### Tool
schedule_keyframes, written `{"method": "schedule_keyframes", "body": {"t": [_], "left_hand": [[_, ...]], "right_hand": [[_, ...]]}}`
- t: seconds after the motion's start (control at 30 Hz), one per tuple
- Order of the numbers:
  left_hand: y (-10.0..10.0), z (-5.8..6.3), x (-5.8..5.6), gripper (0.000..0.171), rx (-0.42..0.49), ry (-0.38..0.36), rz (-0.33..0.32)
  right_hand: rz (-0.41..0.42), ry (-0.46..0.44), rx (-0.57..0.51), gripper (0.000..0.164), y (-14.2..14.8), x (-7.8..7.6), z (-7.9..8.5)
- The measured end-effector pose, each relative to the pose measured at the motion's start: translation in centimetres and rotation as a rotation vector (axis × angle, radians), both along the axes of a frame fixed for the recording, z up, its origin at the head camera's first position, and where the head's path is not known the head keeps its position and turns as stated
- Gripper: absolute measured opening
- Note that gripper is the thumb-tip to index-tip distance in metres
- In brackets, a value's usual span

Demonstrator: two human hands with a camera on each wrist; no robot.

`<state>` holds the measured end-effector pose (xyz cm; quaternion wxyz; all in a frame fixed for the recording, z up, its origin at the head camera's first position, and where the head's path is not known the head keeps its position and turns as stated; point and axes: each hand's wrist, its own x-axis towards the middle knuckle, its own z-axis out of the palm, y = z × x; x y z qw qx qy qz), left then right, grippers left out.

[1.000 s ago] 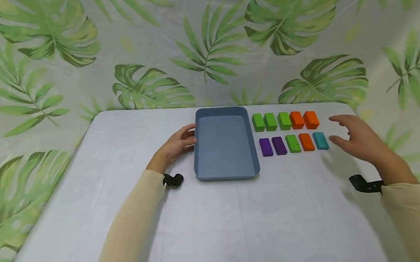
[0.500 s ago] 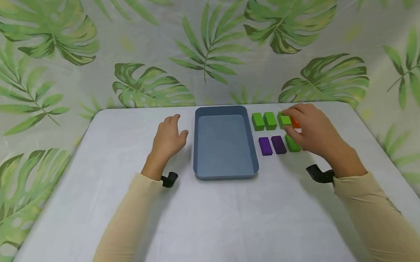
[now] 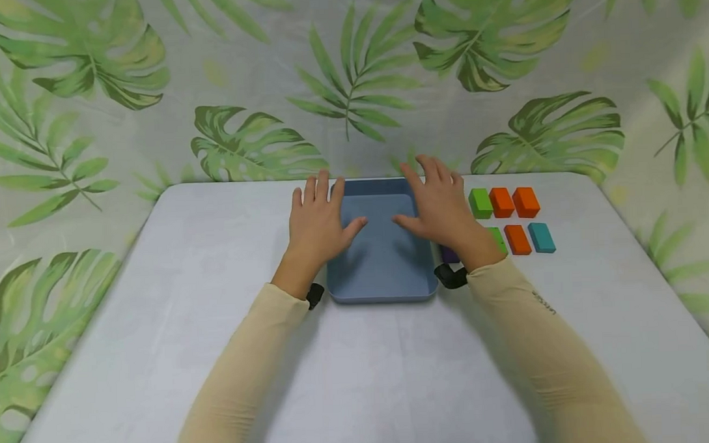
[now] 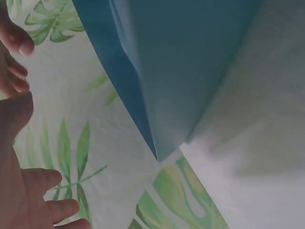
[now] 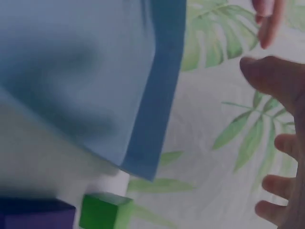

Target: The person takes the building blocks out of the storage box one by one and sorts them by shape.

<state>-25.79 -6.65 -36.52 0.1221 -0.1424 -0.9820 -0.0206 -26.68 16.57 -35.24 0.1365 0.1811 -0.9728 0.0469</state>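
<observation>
A shallow blue-grey tray lies on the white table, with nothing in it. Over its left side hovers my left hand, fingers spread and holding nothing. My right hand is over the tray's right side, thumb and fingers apart, also holding nothing. In the left wrist view the tray shows beyond the spread fingers. Beside the tray in the right wrist view are a green block and a purple block. My right hand and wrist hide several of the blocks in the head view.
Right of the tray stand two rows of small blocks, among them a green block, orange blocks and a teal block. A leaf-patterned cloth hangs behind the table.
My left hand first let go of the tray's left side, then moved right over it. My right hand swept left across the blocks to the tray. Tray and visible blocks stayed in place.
</observation>
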Motion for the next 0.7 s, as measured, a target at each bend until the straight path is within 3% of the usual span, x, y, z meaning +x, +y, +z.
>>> {"method": "schedule_keyframes", "body": {"t": [0.43,0.7], "left_hand": [[0.1,0.0,0.2,0.092,-0.071,0.011,0.053],[0.0,-0.1,0.1,0.093,-0.055,-0.011,0.055]], "right_hand": [[-0.046,-0.015,0.018,0.093,0.8,-0.3,-0.7],[-0.047,-0.035,0.011,0.093,0.9,0.0,-0.7]]}}
